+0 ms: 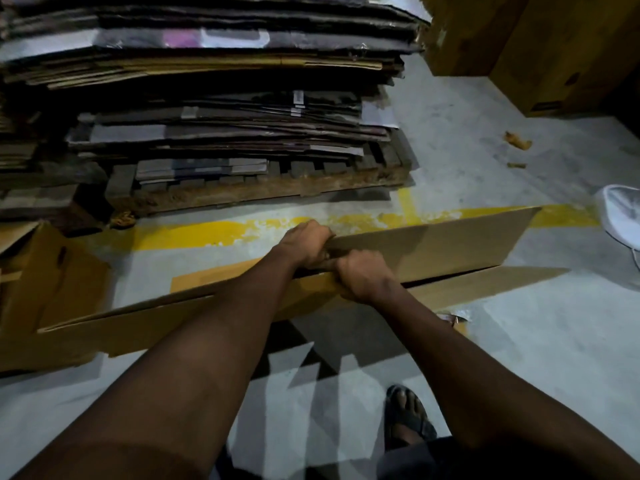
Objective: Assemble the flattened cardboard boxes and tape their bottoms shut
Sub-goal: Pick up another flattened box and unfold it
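Note:
A long flattened cardboard box (460, 244) stands on edge across the grey floor in front of me, its two layers slightly parted at the top. My left hand (306, 242) grips the far layer's upper edge, fingers curled over it. Just to the right and nearer, my right hand (363, 277) grips the near layer's edge. Both arms reach forward from the bottom of the view. A tall stack of flattened cardboard boxes (214, 98) lies on a wooden pallet behind the box.
Assembled brown boxes stand at the back right (554, 53) and at the left (41, 289). A yellow floor line (194, 232) runs under the box. A white bag (620, 216) lies at the right edge. My sandalled foot (407, 417) is below.

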A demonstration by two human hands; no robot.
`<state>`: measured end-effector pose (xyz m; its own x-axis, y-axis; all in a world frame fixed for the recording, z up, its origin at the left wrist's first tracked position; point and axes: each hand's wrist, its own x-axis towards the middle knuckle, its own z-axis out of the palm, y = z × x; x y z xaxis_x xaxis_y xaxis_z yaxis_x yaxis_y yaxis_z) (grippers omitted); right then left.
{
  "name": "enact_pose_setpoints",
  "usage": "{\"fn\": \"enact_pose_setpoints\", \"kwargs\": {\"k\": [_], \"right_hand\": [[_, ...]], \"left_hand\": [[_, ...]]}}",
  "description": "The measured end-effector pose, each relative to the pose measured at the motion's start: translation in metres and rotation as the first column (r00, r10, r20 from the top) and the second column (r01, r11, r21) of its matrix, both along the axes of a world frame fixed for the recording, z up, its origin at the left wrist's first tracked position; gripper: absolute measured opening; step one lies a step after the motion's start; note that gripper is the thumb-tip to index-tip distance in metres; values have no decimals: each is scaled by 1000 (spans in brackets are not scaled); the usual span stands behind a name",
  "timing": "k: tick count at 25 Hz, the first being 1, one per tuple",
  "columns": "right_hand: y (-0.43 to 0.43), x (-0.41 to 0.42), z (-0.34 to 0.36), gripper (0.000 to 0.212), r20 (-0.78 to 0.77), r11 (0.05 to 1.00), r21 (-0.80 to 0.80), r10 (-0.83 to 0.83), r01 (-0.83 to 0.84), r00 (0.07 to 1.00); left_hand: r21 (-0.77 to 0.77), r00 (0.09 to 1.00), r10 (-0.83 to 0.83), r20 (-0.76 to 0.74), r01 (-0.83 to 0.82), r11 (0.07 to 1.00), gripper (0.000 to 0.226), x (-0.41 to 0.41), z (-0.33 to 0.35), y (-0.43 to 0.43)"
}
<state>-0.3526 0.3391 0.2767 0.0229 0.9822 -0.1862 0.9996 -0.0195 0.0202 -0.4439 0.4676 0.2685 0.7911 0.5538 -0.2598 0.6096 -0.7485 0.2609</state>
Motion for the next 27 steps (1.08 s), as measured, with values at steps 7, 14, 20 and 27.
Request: {"fn": "enact_pose_setpoints", "kwargs": {"k": [7, 14, 20, 27], "right_hand": [[-4, -26, -4, 25, -95, 982, -118, 140, -150, 986], [-35, 32, -5, 24, -95, 986, -160, 32, -47, 995], [-20, 60, 17, 33, 20, 980, -183, -82, 84, 996], [-2, -3, 24, 26, -36, 963, -131, 231, -234, 972]], "left_hand": [[274, 1000, 24, 12, -26, 961, 31, -7, 20, 39], [387, 962, 270, -28, -239, 890, 26, -45, 42, 114], [368, 888, 450, -96, -389, 845, 28, -98, 28, 143], [392, 963, 257, -82, -205, 897, 65, -63, 7, 97]]}}
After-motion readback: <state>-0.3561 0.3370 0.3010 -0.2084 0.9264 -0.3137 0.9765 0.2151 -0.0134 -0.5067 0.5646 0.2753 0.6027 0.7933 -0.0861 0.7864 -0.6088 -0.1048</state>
